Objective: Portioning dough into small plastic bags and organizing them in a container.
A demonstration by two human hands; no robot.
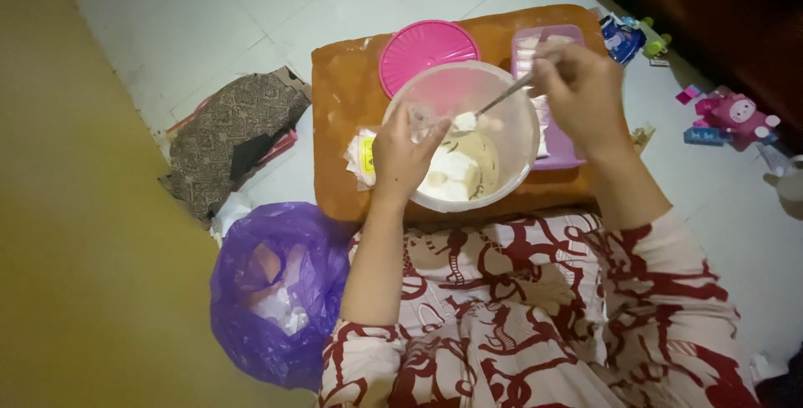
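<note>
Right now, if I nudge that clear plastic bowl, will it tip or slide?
The clear bowl looks wide and low, so probably slides rather than tips. The white mix inside likely weighs it down. The left hand at its rim should steady it.

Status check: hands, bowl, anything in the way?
Left hand grips bowl rim. Right hand holds spoon, tip in white mix. Pink lid and tray beside bowl, not blocking.

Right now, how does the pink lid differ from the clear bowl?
The pink lid is opaque, flat and ribbed; the clear bowl is see-through and deep. The lid lies bare, behind the bowl; the bowl holds white food. The left hand grips the bowl's rim; nothing touches the lid. Both are round and rest on the brown board.
</note>
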